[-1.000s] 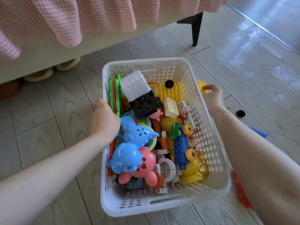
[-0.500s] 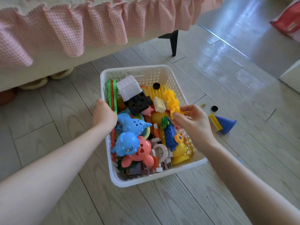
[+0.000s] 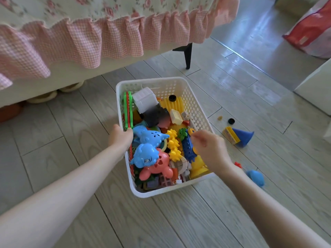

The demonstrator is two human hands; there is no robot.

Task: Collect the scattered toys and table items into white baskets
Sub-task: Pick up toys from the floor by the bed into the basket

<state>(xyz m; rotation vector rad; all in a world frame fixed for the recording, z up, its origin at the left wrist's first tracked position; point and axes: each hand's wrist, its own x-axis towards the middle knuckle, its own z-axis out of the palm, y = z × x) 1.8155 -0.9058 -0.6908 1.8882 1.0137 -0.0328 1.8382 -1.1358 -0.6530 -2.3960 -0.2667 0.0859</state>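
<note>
A white perforated basket stands on the wooden floor, full of plastic toys: blue animal figures, a pink one, a white block. My left hand grips the basket's left rim. My right hand hovers over the right side with loosely curled fingers and nothing in it. A chain of yellow gears lies inside just left of it. On the floor to the right lie a blue cone with a yellow piece, a black cap, a small red piece and a blue toy.
A bed with a pink checked frill borders the far side, on a black leg. Slippers sit under it. A red and pink bag lies at the top right, above a white furniture corner.
My right hand brought the yellow gear piece from the floor over the basket and let it go; it now lies among the toys. The left hand stayed on the rim.
</note>
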